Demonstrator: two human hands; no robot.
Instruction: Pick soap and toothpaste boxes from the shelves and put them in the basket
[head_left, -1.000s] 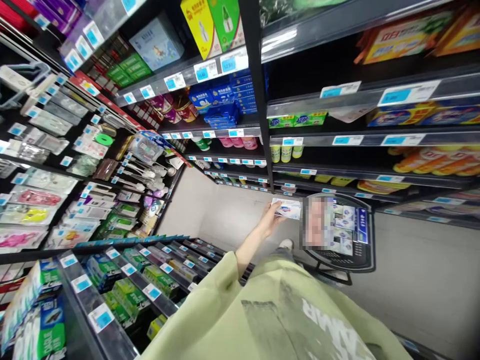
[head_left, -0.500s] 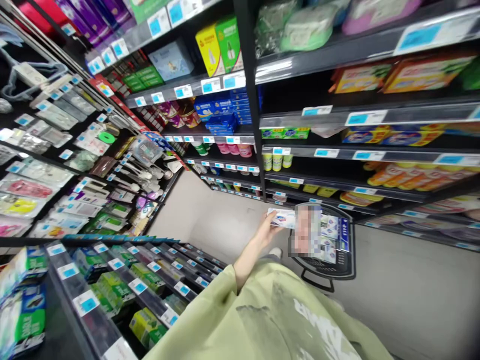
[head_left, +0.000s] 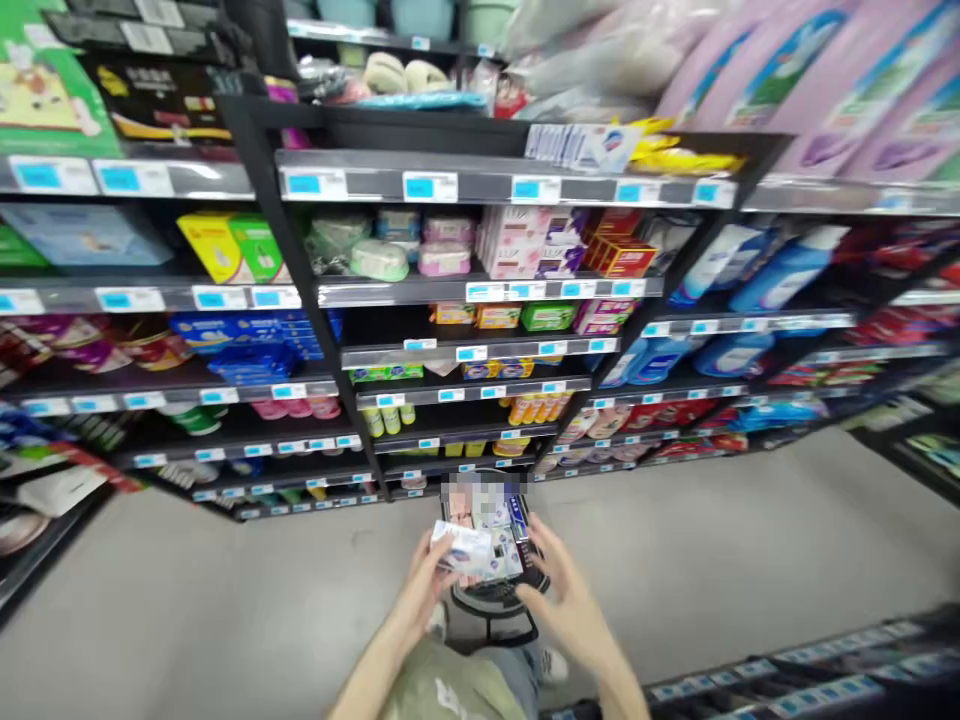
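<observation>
A white box with a blue and red mark point(head_left: 466, 549) is in my left hand point(head_left: 429, 572), pinched at its left end above the basket. My right hand point(head_left: 559, 590) is at the basket's right side, its fingers spread and holding nothing. Under my hands stands a black basket point(head_left: 491, 606) with a handle on the near side. Inside it lie white boxes point(head_left: 508, 552), a dark blue box point(head_left: 518, 512) and something pinkish, partly pixelated.
Shelves point(head_left: 465, 353) of soaps, boxes and bottles stretch across in front. A stack of white boxes point(head_left: 585, 147) lies on the top shelf. Another shelf unit point(head_left: 810, 680) stands at the lower right. Grey floor point(head_left: 675, 530) surrounds the basket.
The view has turned right, showing more shelves. My right hand has come into sight, open beside the basket. My left hand, still holding the white box, is now over the basket.
</observation>
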